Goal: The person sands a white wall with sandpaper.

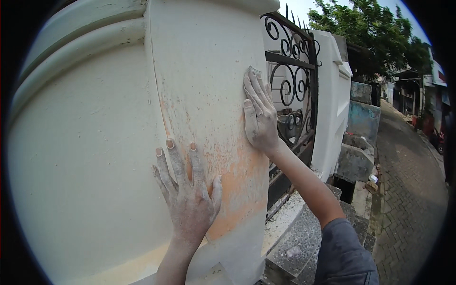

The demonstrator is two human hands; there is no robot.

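Observation:
Fingers spread, my left hand (190, 199) lies flat on the cream-painted pillar (209, 61), next to a vertical crack along its left side. My right hand (260, 111) is higher up at the pillar's right edge, fingers close together. It presses a piece of sandpaper (255, 71) to the surface; only a greyish edge shows past the fingertips, and the rest is hidden under the hand. Pale dust coats both hands. Between and below them the paint is worn, with an orange patch (242, 190) showing through.
A black wrought-iron gate (289, 61) stands right of the pillar, with a white gatepost (327, 99) beyond it. Concrete blocks (363, 118) and a stone step (297, 242) lie along the wall's foot. A paved lane (403, 190) runs off at the far right.

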